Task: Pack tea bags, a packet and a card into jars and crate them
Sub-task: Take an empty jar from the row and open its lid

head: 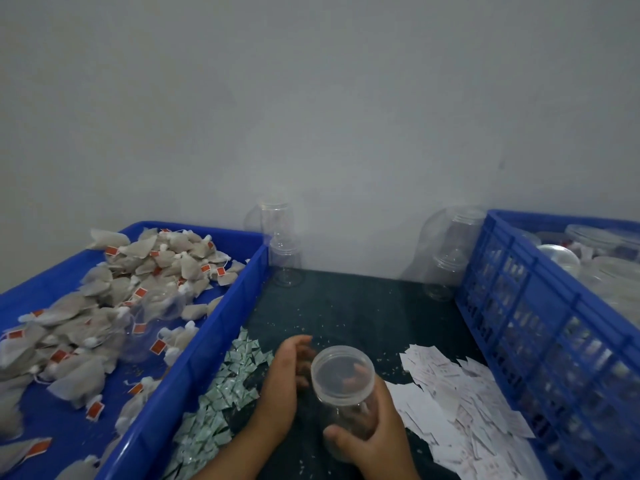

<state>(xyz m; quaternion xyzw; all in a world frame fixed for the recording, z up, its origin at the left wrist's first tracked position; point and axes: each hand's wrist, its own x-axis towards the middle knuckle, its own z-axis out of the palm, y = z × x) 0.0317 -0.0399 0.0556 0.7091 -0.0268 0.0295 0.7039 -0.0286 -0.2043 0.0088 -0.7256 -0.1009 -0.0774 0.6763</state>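
My right hand [374, 434] grips a clear plastic jar [343, 375] low in the middle, its open mouth tilted toward me. My left hand [282, 379] hovers just left of the jar with its fingers relaxed and holds nothing. Tea bags [104, 306] with red tags fill the blue tray [221, 317] on the left. Small green-and-white packets [221, 393] lie in a heap beside that tray. White cards [460, 400] are scattered to the right of the jar. The blue slotted crate [540, 306] at the right holds several lidded jars [588, 251].
Two stacks of empty clear jars stand against the grey wall, one stack [282, 244] by the tray's far corner and another stack [450, 251] next to the crate. The dark table mat [349, 306] between tray and crate carries loose crumbs.
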